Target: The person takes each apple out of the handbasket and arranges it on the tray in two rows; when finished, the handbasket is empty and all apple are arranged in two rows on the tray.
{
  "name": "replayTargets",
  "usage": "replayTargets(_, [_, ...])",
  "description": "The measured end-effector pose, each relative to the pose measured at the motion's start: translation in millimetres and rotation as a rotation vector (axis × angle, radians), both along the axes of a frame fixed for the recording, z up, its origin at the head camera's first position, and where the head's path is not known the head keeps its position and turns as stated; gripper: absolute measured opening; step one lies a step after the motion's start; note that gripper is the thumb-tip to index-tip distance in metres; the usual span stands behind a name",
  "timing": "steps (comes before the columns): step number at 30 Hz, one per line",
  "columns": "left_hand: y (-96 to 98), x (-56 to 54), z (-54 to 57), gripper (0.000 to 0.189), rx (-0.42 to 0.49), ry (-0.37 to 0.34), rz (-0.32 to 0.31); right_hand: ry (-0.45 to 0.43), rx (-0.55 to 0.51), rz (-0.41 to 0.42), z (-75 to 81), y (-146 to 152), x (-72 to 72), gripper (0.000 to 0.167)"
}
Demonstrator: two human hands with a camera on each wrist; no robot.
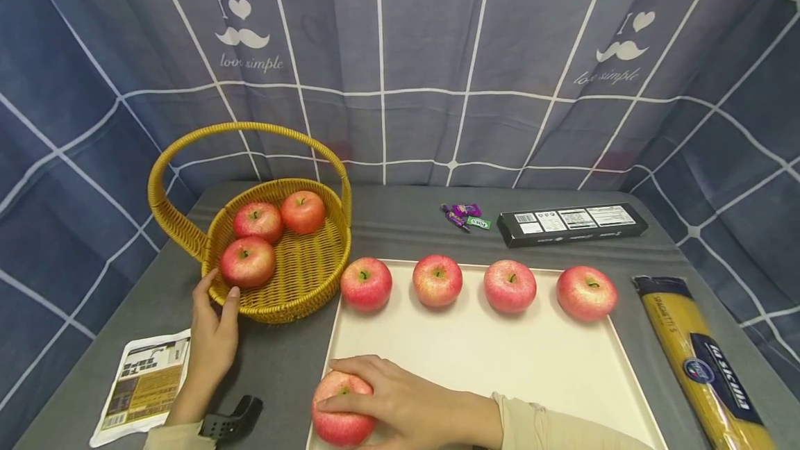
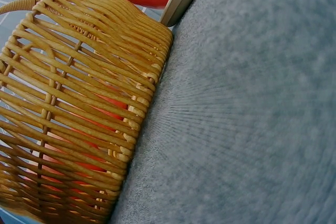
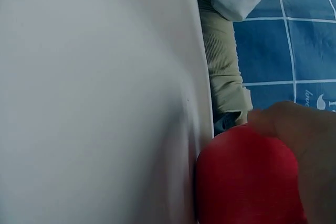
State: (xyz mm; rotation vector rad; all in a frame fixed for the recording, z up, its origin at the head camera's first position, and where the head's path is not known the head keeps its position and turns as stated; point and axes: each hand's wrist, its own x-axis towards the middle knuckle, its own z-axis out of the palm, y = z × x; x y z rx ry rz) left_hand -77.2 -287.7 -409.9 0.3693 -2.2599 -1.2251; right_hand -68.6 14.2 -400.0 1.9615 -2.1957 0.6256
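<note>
In the head view, my right hand (image 1: 403,405) grips a red apple (image 1: 340,429) from above at the front left corner of the white tray (image 1: 487,360). That apple also shows in the right wrist view (image 3: 244,182), beside the tray's edge. My left hand (image 1: 212,335) holds the near left rim of the yellow wicker basket (image 1: 306,307), thumb and fingertips at the rim. Inside the basket lie three apples (image 1: 248,262). Along the tray's far edge sits a row of several apples (image 1: 437,281). The basket's woven side (image 2: 79,108) fills much of the left wrist view.
A white and brown pouch (image 1: 146,380) lies left of my left forearm. Behind the tray are small wrapped candies (image 1: 465,214) and a black box (image 1: 571,224). A spaghetti pack (image 1: 700,363) lies to the right. The basket's tall handle (image 1: 250,127) arches above it.
</note>
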Motion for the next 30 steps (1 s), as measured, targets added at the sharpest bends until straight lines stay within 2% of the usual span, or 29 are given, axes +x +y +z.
replayTargets(3, [0.1, -0.3, -0.4, 0.051, 0.002, 0.001, -0.001, -0.022, 0.037, -0.009, 2.8, 3, -0.1, 0.06])
replayTargets(5, [0.2, 0.2, -0.4, 0.051, 0.0, 0.002, 0.003, -0.075, 0.058, -0.024, 6.5, 5, -1.1, 0.062])
replayTargets(10, [0.9, 0.7, -0.3, 0.05, -0.003, 0.003, 0.007, -0.359, 0.062, -0.06, 19.5, 6, -12.2, 0.063])
replayTargets(12, [0.9, 0.4, -0.1, 0.05, -0.004, 0.007, 0.005, -0.446, 0.034, -0.075, 24.0, 3, -22.0, 0.06])
replayTargets(13, [0.8, 0.3, 0.0, 0.05, -0.005, 0.008, 0.005, -0.46, 0.017, -0.083, 26.5, 1, -28.0, 0.058])
replayTargets(17, [0.7, 0.7, 0.7, 0.051, 0.004, -0.005, 0.007, -0.425, -0.052, -0.108, 38.0, -19, -55.8, 0.049])
replayTargets(21, [0.9, 2.1, 1.5, 0.051, 0.012, -0.02, 0.01, -0.365, -0.053, -0.146, 56.3, -48, -80.1, 0.047])
replayTargets(26, [0.7, 2.3, 2.4, 0.051, 0.01, -0.023, 0.0, -0.309, 0.052, -0.261, 78.2, -93, -105.0, 0.054])
replayTargets(30, [1.4, 0.6, 2.6, 0.051, 0.01, -0.03, -0.009, -0.29, 0.159, -0.364, 87.6, -131, -124.4, 0.061])
